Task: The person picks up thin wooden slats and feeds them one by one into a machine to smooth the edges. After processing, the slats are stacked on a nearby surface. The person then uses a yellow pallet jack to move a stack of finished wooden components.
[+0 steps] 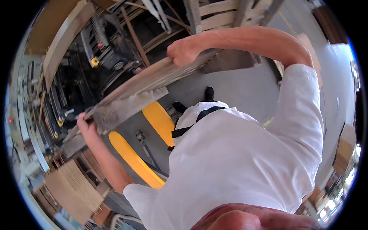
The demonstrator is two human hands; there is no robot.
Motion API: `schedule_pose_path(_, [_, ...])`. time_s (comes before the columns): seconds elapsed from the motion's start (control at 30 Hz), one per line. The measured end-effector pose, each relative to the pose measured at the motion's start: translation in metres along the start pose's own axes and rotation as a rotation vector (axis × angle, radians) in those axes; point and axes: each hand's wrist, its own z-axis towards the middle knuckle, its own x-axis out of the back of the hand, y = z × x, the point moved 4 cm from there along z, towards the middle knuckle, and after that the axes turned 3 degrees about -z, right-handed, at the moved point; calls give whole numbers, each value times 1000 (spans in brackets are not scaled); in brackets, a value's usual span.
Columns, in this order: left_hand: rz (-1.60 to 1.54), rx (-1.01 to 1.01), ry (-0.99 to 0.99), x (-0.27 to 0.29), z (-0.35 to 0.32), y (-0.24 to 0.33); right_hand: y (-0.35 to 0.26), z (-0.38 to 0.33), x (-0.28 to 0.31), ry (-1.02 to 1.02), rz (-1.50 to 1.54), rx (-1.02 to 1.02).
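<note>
A long, rough wooden plank (134, 83) runs diagonally in front of me, from the lower left up toward the right. My left hand (86, 124) is closed around its left end, fingers at the edge. Farther along, my right hand (185, 51) is closed over the upper edge, knuckles up, the arm bent wide. Just below the plank is a greyish, worn board (128, 108); whether it is joined to the plank I cannot tell. A darker brown board (234, 61) shows beneath my right forearm.
Two yellow pallet-jack forks (135, 159) lie on the grey floor (245, 92) at my left. Dark machinery (111, 55) and wood scraps fill the upper left. A slatted wooden pallet (218, 19) stands beyond my right hand. Stacked brown sheets (71, 189) sit lower left.
</note>
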Motion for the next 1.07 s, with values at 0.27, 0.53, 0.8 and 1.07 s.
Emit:
schedule_pose_path(0.27, [37,81,-74,-73,16,-35,54,-39,-38,9,96,-202])
schedule_pose_path(0.53, [75,153,-209,-215,-91,-90,134,-163,-29,90,81,-409])
schedule_pose_path(0.8, [-51,229,-272,-346,-200,-189,274,-271,-35,201,-2,-505])
schedule_pose_path(1.07, [-156,333,-371,-459,-236,-265,417,-323,-12,220,55,-559])
